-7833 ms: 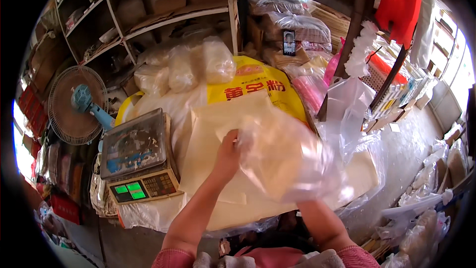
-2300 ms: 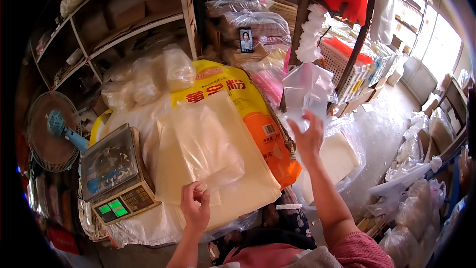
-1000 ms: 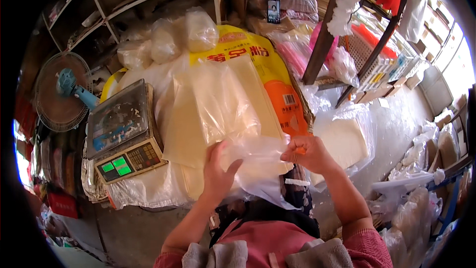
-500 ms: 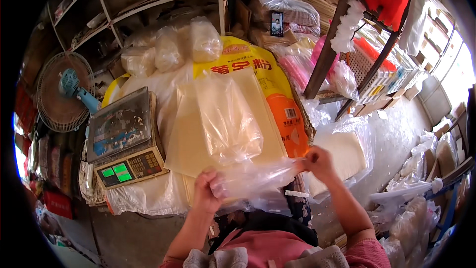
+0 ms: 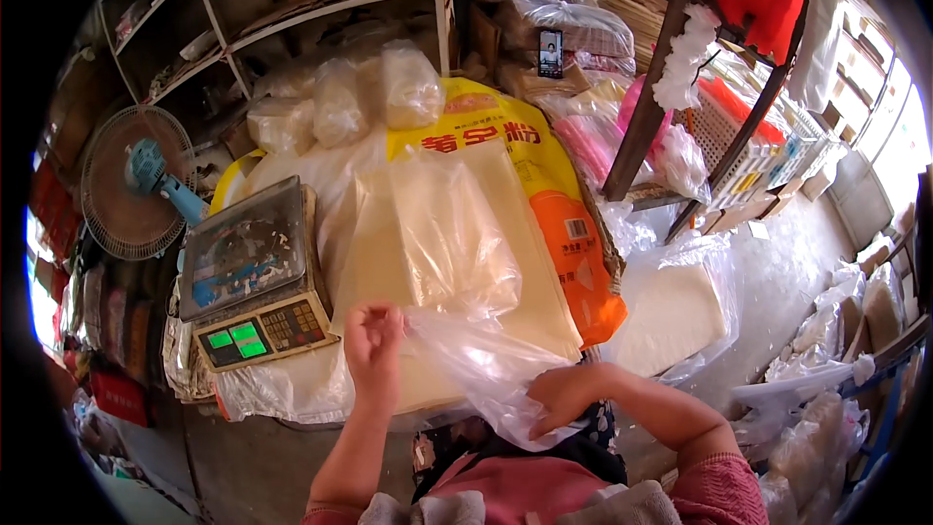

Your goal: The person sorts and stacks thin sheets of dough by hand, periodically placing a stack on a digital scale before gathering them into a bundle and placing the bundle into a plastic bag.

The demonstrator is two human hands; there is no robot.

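A clear, thin plastic bag (image 5: 476,365) stretches slantwise between my two hands, close to my body. At its upper left end, the closed fingers of my left hand (image 5: 377,338) pinch a corner. Lower down and to the right, my right hand (image 5: 573,394) bends inward, its fingers curled on the bag's other end. Just beyond them a second clear bag (image 5: 452,243) lies flat on a stack of large tan sheets (image 5: 539,282). Whether this second bag has anything inside I cannot tell.
A weighing scale (image 5: 248,253) with a lit green display stands left of the sheets, with a fan (image 5: 146,175) behind it. Filled clear bags (image 5: 413,86) sit at the back. A yellow and orange printed sack (image 5: 573,243) lies under the sheets. A metal rack post (image 5: 656,87) rises at right.
My right hand has come down and leftward toward my body, pulling the bag's end along. My left hand has moved slightly left and up. The bag now hangs at a slant.
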